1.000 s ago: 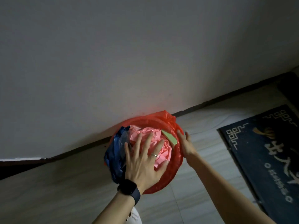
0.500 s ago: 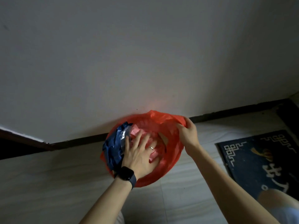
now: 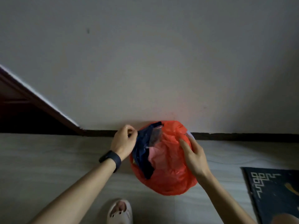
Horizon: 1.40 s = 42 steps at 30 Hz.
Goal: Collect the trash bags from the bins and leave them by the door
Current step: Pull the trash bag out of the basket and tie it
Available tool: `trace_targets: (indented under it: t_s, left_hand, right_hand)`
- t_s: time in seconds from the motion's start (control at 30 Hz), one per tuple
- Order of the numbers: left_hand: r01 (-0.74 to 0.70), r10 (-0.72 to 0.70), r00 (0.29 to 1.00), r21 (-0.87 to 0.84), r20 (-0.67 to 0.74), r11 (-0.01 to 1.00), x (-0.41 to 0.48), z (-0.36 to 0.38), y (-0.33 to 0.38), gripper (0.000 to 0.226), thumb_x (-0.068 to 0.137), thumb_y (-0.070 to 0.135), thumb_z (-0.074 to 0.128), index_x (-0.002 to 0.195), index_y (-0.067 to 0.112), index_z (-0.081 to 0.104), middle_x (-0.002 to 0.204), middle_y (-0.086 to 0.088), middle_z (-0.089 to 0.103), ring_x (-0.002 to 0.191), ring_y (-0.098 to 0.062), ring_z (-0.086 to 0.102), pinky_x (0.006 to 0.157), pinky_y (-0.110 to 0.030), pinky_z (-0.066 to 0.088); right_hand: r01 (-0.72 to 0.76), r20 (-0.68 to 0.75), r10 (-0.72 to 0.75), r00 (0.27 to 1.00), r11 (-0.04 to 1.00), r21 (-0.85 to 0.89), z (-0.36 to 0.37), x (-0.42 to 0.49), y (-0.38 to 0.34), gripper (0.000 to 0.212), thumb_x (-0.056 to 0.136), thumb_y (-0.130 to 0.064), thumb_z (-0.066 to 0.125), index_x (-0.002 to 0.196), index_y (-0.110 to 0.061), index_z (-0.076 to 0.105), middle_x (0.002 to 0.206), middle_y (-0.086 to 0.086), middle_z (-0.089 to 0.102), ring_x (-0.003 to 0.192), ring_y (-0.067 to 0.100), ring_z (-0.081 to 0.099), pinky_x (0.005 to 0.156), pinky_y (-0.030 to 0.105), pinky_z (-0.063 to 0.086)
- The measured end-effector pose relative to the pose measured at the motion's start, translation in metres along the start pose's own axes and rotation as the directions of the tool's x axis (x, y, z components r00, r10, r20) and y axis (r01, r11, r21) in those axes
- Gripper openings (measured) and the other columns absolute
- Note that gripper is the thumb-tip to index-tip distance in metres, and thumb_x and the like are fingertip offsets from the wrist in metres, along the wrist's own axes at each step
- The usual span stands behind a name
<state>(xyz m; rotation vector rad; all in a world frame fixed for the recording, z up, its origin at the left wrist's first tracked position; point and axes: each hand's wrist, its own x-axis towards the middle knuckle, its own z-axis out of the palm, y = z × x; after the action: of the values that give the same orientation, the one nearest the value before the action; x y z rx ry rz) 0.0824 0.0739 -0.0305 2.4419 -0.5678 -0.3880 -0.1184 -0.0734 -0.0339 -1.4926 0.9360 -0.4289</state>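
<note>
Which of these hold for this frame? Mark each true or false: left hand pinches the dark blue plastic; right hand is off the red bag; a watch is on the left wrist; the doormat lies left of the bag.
1. Left hand pinches the dark blue plastic: true.
2. Right hand is off the red bag: false, its fingers rest on it.
3. A watch is on the left wrist: true.
4. The doormat lies left of the bag: false, it is to the right.

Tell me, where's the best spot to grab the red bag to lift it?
Probably the loose rim of the red bag, gathered from both sides. The left hand already pinches the dark blue plastic at one edge; the right hand lies on the opposite edge.
</note>
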Motion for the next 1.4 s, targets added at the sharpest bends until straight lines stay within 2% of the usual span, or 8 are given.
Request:
trace_targets:
  t_s: [0.13,0.27,0.43,0.57,0.87,1.17,1.27,1.4]
  left_hand:
    - [0.684,-0.606,0.712,-0.154,0.354,0.713,0.004,0.028,-0.067,0.061,0.103,0.048,0.028,0.152,0.013,0.027,0.155,-0.012,0.033,0.137,-0.032,0.040,0.106,-0.041,0.039]
    - [0.875,-0.574,0.484,-0.377,0.661,0.304,-0.026,0.047,-0.088,0.063,0.094,0.061,0.045,0.123,0.008,0.061,0.110,-0.017,0.071,0.101,-0.032,0.066,0.088,-0.044,0.054]
    - [0.810,-0.569,0.571,-0.519,0.592,0.273,-0.032,0.045,-0.089,0.024,0.098,0.030,0.052,0.103,0.008,0.062,0.089,-0.011,0.066,0.084,-0.025,0.063,0.076,-0.035,0.055]
    - [0.727,-0.607,0.661,-0.578,0.441,0.371,-0.036,0.029,-0.078,0.034,0.097,0.034,0.048,0.118,0.011,0.062,0.112,-0.011,0.064,0.106,-0.028,0.060,0.095,-0.038,0.048]
    - [0.278,-0.479,0.876,-0.756,-0.053,0.592,-0.068,-0.007,-0.004,0.016,0.080,0.003,0.064,0.076,0.014,0.052,0.070,0.002,0.058,0.065,-0.016,0.054,0.057,-0.027,0.037]
    - [0.322,-0.438,0.894,-0.812,0.092,0.487,-0.058,-0.025,0.008,0.021,0.079,0.004,0.070,0.095,0.014,0.061,0.092,-0.008,0.069,0.083,-0.025,0.066,0.076,-0.038,0.051]
    - [0.256,-0.339,0.941,-0.645,-0.005,0.720,-0.049,-0.033,-0.003,0.041,0.084,0.006,0.062,0.117,0.028,0.055,0.094,0.003,0.064,0.076,-0.015,0.063,0.066,-0.033,0.052]
    - [0.019,-0.025,0.998,0.094,0.057,0.995,-0.032,-0.048,-0.026,0.046,0.091,0.014,0.045,0.124,0.045,0.054,0.108,-0.008,0.058,0.068,-0.028,0.060,0.056,-0.031,0.044]
  right_hand:
    - [-0.010,0.045,0.011,0.999,0.999,-0.038,0.022,-0.001,0.004,0.022,0.099,-0.044,0.051,0.110,-0.038,0.069,0.112,-0.026,0.064,0.117,0.005,0.058,0.107,0.033,0.042]
    - [0.003,0.091,0.011,0.996,0.988,-0.158,0.029,-0.004,-0.001,0.024,0.102,-0.043,0.045,0.100,-0.035,0.067,0.087,-0.022,0.063,0.086,-0.004,0.057,0.082,0.020,0.040]
    - [0.141,0.142,-0.084,0.986,0.877,-0.459,0.037,-0.005,0.006,0.031,0.095,-0.061,0.046,0.101,-0.033,0.059,0.087,-0.015,0.064,0.087,0.015,0.064,0.076,0.033,0.046]
    - [0.178,0.169,-0.088,0.982,0.744,-0.644,0.047,-0.003,0.011,0.045,0.088,-0.071,0.047,0.113,-0.033,0.052,0.100,-0.002,0.065,0.086,0.024,0.066,0.070,0.035,0.049]
    - [0.193,0.054,-0.191,0.980,0.851,-0.488,0.044,-0.002,-0.010,0.029,0.095,-0.033,0.058,0.123,-0.025,0.060,0.108,0.000,0.060,0.098,0.027,0.062,0.081,0.035,0.049]
    - [0.445,0.290,-0.356,0.888,0.512,-0.735,0.044,0.010,-0.040,0.064,0.086,-0.009,0.038,0.144,-0.035,0.043,0.096,0.008,0.067,0.091,0.033,0.052,0.081,0.046,0.049]
    - [0.427,0.243,-0.394,0.886,0.495,-0.757,0.050,0.020,-0.049,0.057,0.083,-0.022,0.024,0.129,-0.027,0.057,0.101,0.007,0.067,0.099,0.035,0.052,0.083,0.047,0.047]
    - [0.336,0.173,-0.298,0.939,0.680,-0.651,0.053,0.024,-0.054,0.033,0.092,-0.026,0.035,0.115,-0.019,0.057,0.111,0.011,0.058,0.091,0.042,0.061,0.077,0.049,0.052]
